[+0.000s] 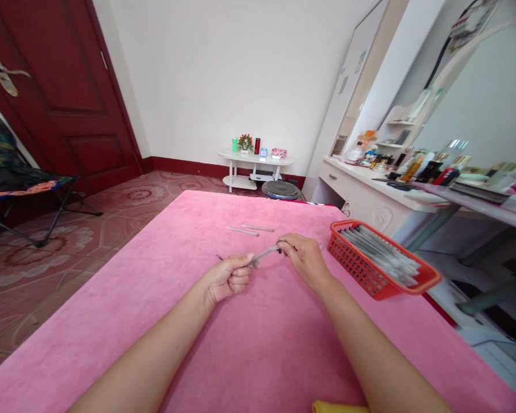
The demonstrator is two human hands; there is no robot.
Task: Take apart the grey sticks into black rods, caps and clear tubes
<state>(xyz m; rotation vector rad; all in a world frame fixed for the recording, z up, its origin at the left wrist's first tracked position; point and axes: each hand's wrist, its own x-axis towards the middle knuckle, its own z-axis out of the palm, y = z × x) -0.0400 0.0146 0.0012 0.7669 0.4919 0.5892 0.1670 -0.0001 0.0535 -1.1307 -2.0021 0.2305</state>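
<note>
Left hand [232,278] curls closed around a slim grey pen [264,254], seemingly steadying it; farther off, two loose pens [243,231] lie on the pink cloth [258,350]. Right hand [304,258] pinches the held pen's right end, probably for control. At right, a red plastic basket [351,261] holds slender pens [376,251] lengthwise, presumably to fit.

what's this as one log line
left hand: closed on thin grey stick; right hand: pinching its right end; red plastic basket: right
</note>
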